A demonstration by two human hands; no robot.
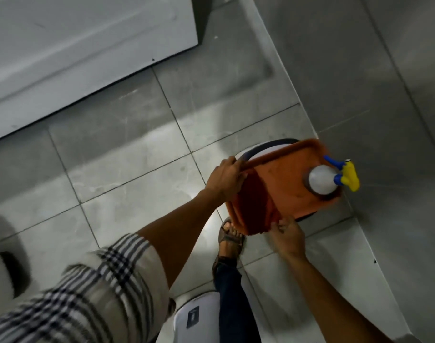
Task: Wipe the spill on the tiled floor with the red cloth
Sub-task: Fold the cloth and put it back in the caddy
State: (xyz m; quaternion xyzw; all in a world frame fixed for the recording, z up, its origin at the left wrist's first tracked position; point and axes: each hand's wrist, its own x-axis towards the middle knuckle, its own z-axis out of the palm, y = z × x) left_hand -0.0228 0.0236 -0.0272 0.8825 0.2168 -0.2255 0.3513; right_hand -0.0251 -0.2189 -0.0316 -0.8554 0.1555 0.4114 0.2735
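Note:
A dark red cloth (254, 206) lies folded at the near left end of an orange tray (283, 177). The tray rests on top of a white round bin (263, 147) with a dark rim. My left hand (224, 180) grips the tray's left edge beside the cloth. My right hand (289, 237) touches the near corner of the tray, its fingertips at the cloth's edge. A white spray bottle (325, 179) with a yellow and blue nozzle stands at the tray's far right end. No spill shows clearly on the grey tiled floor (127, 157).
A white door (75, 45) stands at the upper left. A grey tiled wall (372, 70) runs along the right, with a white skirting at its foot. My sandalled foot (230, 237) is under the tray. Another white bin lid (196, 315) sits below, and a white object is at the left edge.

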